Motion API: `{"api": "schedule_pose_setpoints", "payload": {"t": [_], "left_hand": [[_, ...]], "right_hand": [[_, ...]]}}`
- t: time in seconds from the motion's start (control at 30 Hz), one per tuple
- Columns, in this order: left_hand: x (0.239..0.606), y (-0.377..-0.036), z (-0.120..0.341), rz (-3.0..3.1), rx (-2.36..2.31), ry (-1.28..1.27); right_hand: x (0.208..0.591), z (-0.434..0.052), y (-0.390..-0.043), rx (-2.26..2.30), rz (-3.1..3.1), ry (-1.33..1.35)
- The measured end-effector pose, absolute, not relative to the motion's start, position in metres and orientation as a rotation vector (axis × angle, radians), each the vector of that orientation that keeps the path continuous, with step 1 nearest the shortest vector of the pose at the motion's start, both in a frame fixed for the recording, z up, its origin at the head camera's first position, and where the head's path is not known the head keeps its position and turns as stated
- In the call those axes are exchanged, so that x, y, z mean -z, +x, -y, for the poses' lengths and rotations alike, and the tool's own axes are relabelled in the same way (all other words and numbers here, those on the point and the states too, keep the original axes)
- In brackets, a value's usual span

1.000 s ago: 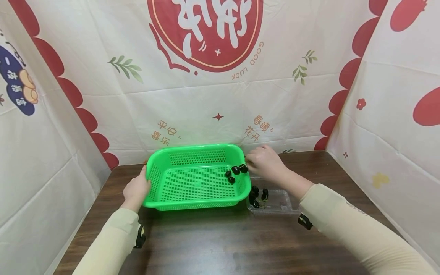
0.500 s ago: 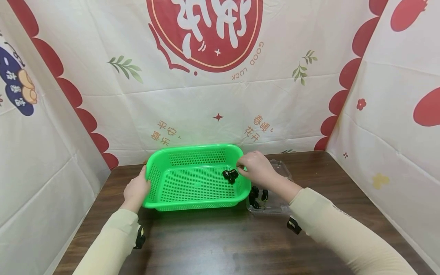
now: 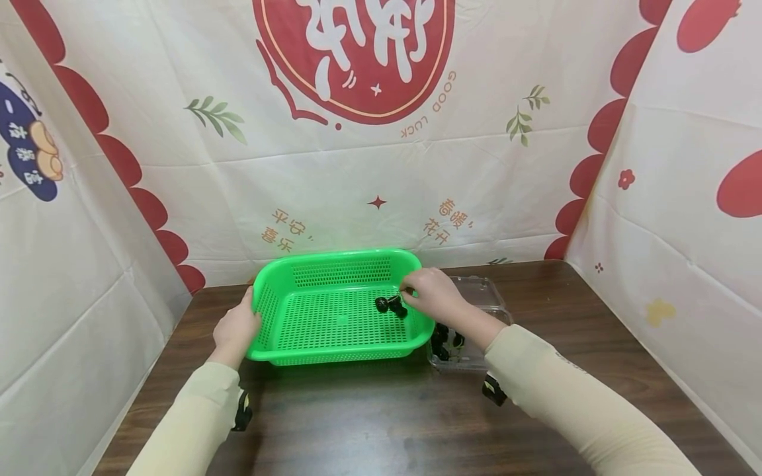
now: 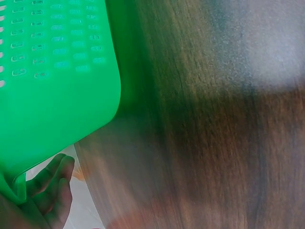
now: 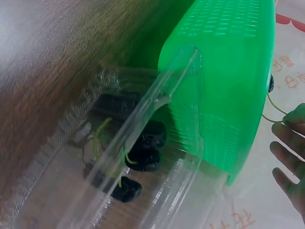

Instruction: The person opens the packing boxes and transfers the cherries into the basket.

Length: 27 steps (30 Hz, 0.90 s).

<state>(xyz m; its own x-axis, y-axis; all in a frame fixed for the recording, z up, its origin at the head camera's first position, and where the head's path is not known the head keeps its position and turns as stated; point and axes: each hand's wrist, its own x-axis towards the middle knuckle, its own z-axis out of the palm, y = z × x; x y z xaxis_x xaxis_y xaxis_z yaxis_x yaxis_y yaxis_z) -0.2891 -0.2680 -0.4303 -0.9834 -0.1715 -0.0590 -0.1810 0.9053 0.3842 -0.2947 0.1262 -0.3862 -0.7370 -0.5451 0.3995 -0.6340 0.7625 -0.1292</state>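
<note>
My left hand (image 3: 237, 325) grips the left rim of a green plastic basket (image 3: 342, 352), whose floor and walls are perforated. Seen from the left wrist, that hand (image 4: 55, 191) has its fingers outside the rim. Over the basket's right side, my right hand (image 3: 437, 296) pinches thin stems between thumb and fingertips. Dark, glossy cherries (image 3: 381, 305) show below the fingertips, low over the basket floor. Yellow-green stems (image 5: 274, 102) run from the right fingertips over the rim in the right wrist view, where the wall hides most of the fruit.
A clear plastic clamshell box (image 3: 476, 291) lies open at the basket's right, partly under my right forearm. Several dark cherries (image 5: 143, 157) with stems sit in it. The brown wooden table (image 3: 357, 416) ends at a printed cloth (image 3: 375, 165) behind.
My right hand has moved left and slightly down from the basket's right rim, carrying the cherries further over the basket. More of the clear box shows. My left hand stays at the rim.
</note>
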Motion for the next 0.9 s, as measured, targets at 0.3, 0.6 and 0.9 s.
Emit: {"api": "schedule_pose_setpoints", "payload": {"t": [0.3,0.6,0.9], "left_hand": [[0.431,-0.290,0.269,-3.050,-0.611,-0.279],[0.432,-0.290,0.270,-3.059,-0.613,-0.278],[0.432,-0.291,0.270,-3.057,-0.608,-0.268]], "right_hand": [[0.396,-0.118,-0.301,-0.503,2.733,0.837],[0.405,-0.114,-0.309,-0.592,2.744,0.802],[0.415,-0.113,-0.315,-0.660,2.760,0.756]]}}
